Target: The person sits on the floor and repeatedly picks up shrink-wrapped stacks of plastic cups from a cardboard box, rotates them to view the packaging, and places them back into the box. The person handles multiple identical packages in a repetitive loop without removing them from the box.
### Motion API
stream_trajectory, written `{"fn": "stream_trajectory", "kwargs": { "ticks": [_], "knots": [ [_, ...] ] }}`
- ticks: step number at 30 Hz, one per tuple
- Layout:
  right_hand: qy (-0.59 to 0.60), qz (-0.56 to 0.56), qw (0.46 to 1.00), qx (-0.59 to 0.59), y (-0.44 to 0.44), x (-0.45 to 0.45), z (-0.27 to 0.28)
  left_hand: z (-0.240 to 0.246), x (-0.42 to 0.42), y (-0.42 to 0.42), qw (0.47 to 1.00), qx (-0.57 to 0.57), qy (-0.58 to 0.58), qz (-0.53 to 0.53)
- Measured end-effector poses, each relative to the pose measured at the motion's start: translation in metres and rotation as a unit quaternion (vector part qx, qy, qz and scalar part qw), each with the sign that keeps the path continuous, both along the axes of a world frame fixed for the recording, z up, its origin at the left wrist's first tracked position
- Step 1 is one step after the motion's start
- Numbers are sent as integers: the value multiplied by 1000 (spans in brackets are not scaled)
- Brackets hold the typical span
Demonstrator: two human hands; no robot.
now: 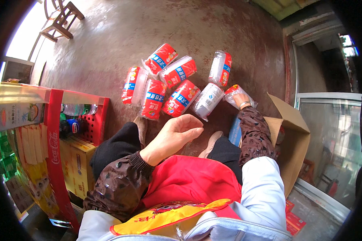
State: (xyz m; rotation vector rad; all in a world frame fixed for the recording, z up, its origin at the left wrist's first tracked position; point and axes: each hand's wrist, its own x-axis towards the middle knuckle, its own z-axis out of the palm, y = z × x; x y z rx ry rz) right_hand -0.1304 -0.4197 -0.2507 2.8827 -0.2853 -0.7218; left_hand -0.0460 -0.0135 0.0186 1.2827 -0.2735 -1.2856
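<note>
My right hand [240, 99] is on a plastic-wrapped pack of disposable bowls [231, 90], its fingers over the red-printed wrapper. My left hand [181, 129] hangs empty above the floor, thumb apart from the bent fingers. Just beyond it lies a red and blue pack [181, 98]; a pack with its pale printed side up [208, 101] is to the right. Several similar packs lie on their sides on the floor, including one at the left [134, 86] and one farther off at the right [220, 68]. An open cardboard carton [294, 150] stands beside my right forearm.
A red drinks rack [52, 144] with bottles and cartons stands close on the left, a yellow box [77, 165] in its lower part. A blue box [236, 131] is by my right foot. Sliding glass doors [328, 129] line the right. A wooden chair [61, 24] stands far left.
</note>
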Motion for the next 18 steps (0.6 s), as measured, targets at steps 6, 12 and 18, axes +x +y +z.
{"fn": "stream_trajectory", "kwargs": {
  "ticks": [6,12,18],
  "knots": [
    [35,-30,998,-36,-12,-15,9,3,-1,2,1000,-1,-18,1],
    [16,-208,978,10,-4,-7,15,1,0,10,1000,-7,-24,4],
    [-46,-327,944,10,9,22,-7,1,-2,9,999,1,31,13]
  ]
}}
